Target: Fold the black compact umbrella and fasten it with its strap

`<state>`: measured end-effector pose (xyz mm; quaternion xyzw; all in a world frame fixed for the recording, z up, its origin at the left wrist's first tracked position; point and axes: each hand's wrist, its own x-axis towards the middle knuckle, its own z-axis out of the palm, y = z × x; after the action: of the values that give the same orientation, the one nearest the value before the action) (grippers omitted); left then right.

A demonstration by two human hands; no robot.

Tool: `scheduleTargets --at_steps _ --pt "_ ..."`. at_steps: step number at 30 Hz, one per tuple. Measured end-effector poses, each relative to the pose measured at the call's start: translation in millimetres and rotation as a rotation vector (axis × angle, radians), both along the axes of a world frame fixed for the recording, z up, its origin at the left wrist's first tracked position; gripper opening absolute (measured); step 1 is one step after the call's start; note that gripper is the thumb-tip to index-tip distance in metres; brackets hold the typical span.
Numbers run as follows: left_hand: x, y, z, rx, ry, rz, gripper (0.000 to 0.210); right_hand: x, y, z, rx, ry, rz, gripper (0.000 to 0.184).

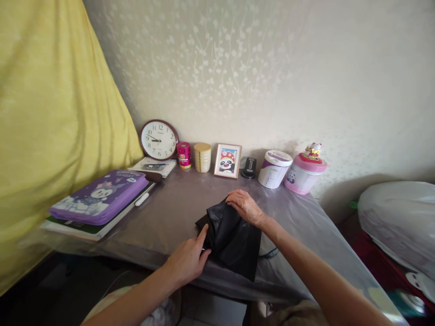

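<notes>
A soft black pouch point(234, 240) lies tilted over the front part of the table, its mouth turned to the left. My right hand point(244, 206) is closed on the pouch's upper edge, the fingers pinching the fabric. At the mouth is my left hand point(190, 256), its index finger against the opening and its thumb just below. Something small and dark with a shiny glint shows between that thumb and finger, mostly hidden by the hand and the pouch. A dark round edge point(269, 253) peeks out on the table just right of the pouch, partly behind my right forearm.
A grey covered table point(170, 199) carries a purple folder point(102, 194) on books at left. Along the wall stand a clock point(159, 140), pink tin point(184, 155), yellow canister point(202, 157), framed panda picture point(227, 161), black object point(249, 168), white tub point(274, 170) and pink-lidded tub point(305, 174).
</notes>
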<state>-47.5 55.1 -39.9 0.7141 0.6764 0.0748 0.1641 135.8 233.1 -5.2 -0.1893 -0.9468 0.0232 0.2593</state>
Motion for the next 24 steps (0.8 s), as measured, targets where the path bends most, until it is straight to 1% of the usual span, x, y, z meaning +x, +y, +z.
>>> scheduleTargets --at_steps 3,6,10,13,15,17,20,22,24 --pt "2.1 -1.4 0.0 0.020 -0.010 -0.020 0.062 -5.9 4.5 -8.0 0.003 -0.036 -0.006 0.018" --pt "5.1 -3.4 2.6 0.022 0.008 0.023 0.068 -10.8 4.7 -12.0 0.011 -0.068 -0.027 0.018" --pt "8.2 -5.8 8.1 0.019 0.005 0.070 0.080 -16.2 1.2 -12.3 0.024 -0.105 -0.074 0.017" --pt "8.0 -6.9 8.5 0.060 -0.001 0.011 0.078 -19.2 -0.8 -11.7 0.034 -0.137 -0.103 0.016" --pt "6.9 -6.8 6.7 0.062 0.048 -0.057 0.070 -19.9 -0.4 -11.4 0.039 -0.149 -0.105 0.016" --pt "5.8 -6.1 4.7 0.053 0.084 -0.098 0.063 -18.1 2.0 -10.6 0.032 -0.145 -0.089 0.017" --pt "5.0 -4.3 4.0 0.058 0.059 -0.092 0.060 -7.8 10.0 -8.0 -0.055 -0.086 -0.055 0.015" --pt "5.2 -3.5 5.2 0.056 0.043 -0.081 0.059 4.3 17.2 -6.8 -0.185 -0.015 -0.076 0.018" --pt "5.6 -3.2 6.8 0.046 0.036 -0.078 0.059 18.5 24.6 -7.4 -0.350 0.044 -0.146 0.026"
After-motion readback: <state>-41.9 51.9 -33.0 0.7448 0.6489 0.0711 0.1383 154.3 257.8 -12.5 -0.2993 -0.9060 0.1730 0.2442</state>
